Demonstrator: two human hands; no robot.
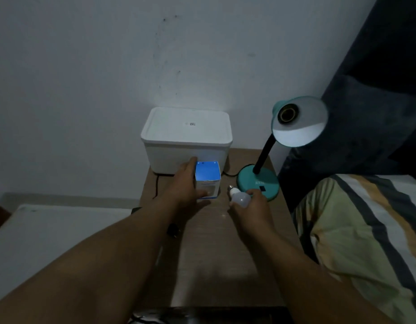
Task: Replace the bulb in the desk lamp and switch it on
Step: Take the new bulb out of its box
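A teal desk lamp point(258, 182) stands at the back right of a small wooden table point(216, 249). Its shade point(302, 127) tilts toward me and the socket point(286, 114) inside is empty. My right hand point(251, 208) grips a white bulb point(239, 197) just in front of the lamp base, screw end pointing up and left. My left hand point(186, 185) holds a blue and white bulb box point(207, 178) from its left side, with the box standing upright on the table.
A white lidded box point(187, 141) stands against the wall behind the bulb box. A black cord point(156, 184) runs off the table's back left. A striped pillow point(366, 235) and dark headboard lie to the right. A black plug point(173, 231) sits beside my left forearm.
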